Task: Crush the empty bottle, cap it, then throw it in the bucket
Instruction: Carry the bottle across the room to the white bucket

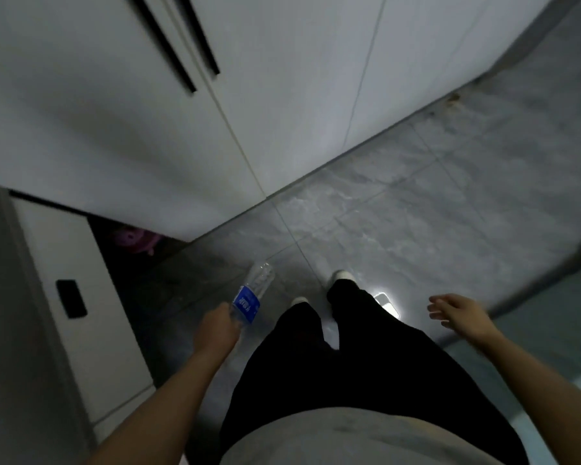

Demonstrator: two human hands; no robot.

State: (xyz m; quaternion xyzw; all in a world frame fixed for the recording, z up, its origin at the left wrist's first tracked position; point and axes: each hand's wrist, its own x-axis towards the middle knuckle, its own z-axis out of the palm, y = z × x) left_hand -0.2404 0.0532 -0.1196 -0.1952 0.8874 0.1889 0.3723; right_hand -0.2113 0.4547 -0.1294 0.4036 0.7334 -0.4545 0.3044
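A clear plastic bottle with a blue label points away from me, low and left of centre in the head view. My left hand is shut around its near end, so the neck or base there is hidden. The bottle's far end looks round and uncrushed, though the picture is blurred. My right hand hangs at the right, fingers loosely apart, holding nothing. No cap and no bucket show anywhere.
I stand on a grey marbled tile floor, black trousers and white shoes below me. White cabinet doors rise ahead. A dark gap under the cabinet at left holds a pink toy. A white panel with a black handle stands at left.
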